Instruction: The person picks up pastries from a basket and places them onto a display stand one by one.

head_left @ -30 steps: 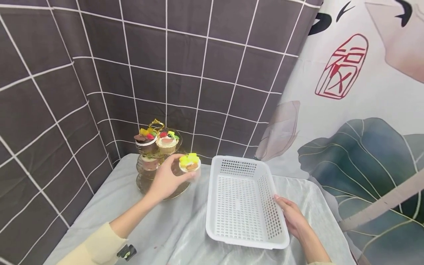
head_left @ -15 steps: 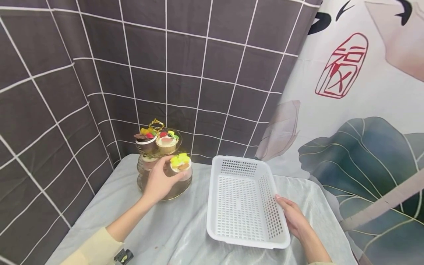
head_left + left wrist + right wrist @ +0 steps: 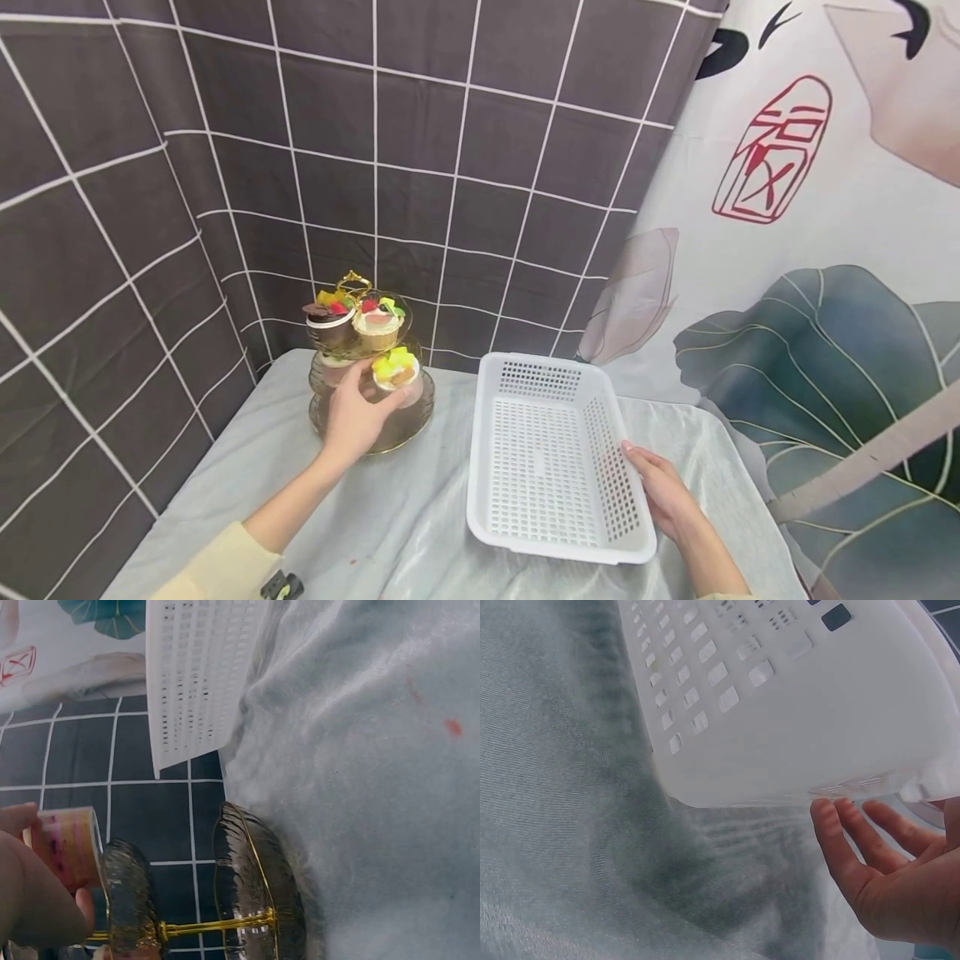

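My left hand (image 3: 357, 417) grips a small dessert cup (image 3: 396, 371) topped with yellow fruit pieces, thumb on one side and fingers on the other. In the left wrist view, the cup's layered pink and yellow side (image 3: 71, 844) shows, its base right at the middle plate (image 3: 127, 892) of a tiered cake stand (image 3: 408, 429). Two more fruit-topped cakes, one chocolate (image 3: 330, 327) and one cream (image 3: 378, 329), sit on the top tier. My right hand (image 3: 663, 492) holds the long right side of a white plastic basket (image 3: 540, 554), fingertips against its outer wall in the right wrist view.
Another pale dessert cup (image 3: 335, 371) stands on the middle tier, partly hidden by the top plate. A gold handle (image 3: 354, 282) crowns the stand. Grey cloth (image 3: 420, 517) covers the table; a dark grid-patterned curtain (image 3: 420, 200) hangs close behind.
My left hand has carried the dessert cup leftward from beside the stand to over its middle tier. The right hand and the basket stay where they were.
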Available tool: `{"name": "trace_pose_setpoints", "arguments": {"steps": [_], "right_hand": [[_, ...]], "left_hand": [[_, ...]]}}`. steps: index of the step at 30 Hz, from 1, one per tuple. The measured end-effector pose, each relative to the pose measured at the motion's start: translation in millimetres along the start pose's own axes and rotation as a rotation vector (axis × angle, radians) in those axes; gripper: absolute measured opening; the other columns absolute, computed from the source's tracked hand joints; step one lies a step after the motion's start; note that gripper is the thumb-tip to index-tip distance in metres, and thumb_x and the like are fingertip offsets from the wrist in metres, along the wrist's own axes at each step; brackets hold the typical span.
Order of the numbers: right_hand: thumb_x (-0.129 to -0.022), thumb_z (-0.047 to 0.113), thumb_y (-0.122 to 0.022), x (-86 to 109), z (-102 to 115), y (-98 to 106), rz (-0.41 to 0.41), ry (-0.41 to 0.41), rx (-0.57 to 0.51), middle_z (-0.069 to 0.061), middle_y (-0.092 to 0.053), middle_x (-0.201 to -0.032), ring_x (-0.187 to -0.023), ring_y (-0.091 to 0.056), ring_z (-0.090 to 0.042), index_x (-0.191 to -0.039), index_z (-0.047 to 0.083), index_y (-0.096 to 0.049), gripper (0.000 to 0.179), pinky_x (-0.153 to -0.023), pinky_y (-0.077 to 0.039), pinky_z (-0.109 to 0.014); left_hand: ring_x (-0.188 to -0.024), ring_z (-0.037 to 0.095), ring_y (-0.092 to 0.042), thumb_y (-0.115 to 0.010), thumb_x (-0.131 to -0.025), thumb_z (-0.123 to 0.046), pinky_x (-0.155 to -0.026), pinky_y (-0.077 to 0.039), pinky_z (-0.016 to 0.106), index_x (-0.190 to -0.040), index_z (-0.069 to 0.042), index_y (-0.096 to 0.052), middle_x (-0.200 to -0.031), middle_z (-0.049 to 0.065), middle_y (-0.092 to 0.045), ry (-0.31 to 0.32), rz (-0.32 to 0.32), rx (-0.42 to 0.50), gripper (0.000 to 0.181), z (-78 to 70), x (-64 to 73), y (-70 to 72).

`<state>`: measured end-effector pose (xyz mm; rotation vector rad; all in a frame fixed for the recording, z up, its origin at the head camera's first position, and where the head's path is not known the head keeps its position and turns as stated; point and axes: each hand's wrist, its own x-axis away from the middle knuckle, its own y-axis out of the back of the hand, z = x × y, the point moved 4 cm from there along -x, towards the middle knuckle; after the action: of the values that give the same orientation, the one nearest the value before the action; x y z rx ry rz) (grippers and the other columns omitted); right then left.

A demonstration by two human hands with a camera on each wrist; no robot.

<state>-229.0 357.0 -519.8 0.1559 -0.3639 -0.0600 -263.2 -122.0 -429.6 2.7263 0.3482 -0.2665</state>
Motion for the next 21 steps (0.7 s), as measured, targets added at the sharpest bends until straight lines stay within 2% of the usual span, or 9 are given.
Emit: {"name": "trace_pose_setpoints", "arguments": {"steps": [13,21], "right_hand": [[-0.103,0.054,-0.040,-0.7,-0.4,-0.2,-0.001,-0.012,-0.008,-0.023,-0.048,-0.145,-0.125,-0.057,-0.035,-0.151,0.005,-0.034,0.069,-0.094,-0.055,-0.044],[-0.103,0.055,-0.040,-0.8,0.0,0.0,-0.004,-0.012,-0.003,-0.023,-0.047,-0.145,-0.126,-0.056,-0.035,-0.152,0.005,-0.033,0.070,-0.094,-0.055,-0.043]], "left_hand": [[-0.116,0.037,-0.061,-0.081,-0.082,-0.033,-0.094,-0.054,0.047,-0.140,-0.004,-0.048,-0.135,0.021,-0.057,0.076,0.018,0.020,0.073,8.9,-6.8,0.5],[-0.113,0.035,-0.060,-0.081,-0.082,-0.035,-0.097,-0.050,0.048,-0.135,0.001,-0.050,-0.130,0.023,-0.059,0.105,-0.013,-0.001,0.071,10.0,-12.9,1.1]]}}
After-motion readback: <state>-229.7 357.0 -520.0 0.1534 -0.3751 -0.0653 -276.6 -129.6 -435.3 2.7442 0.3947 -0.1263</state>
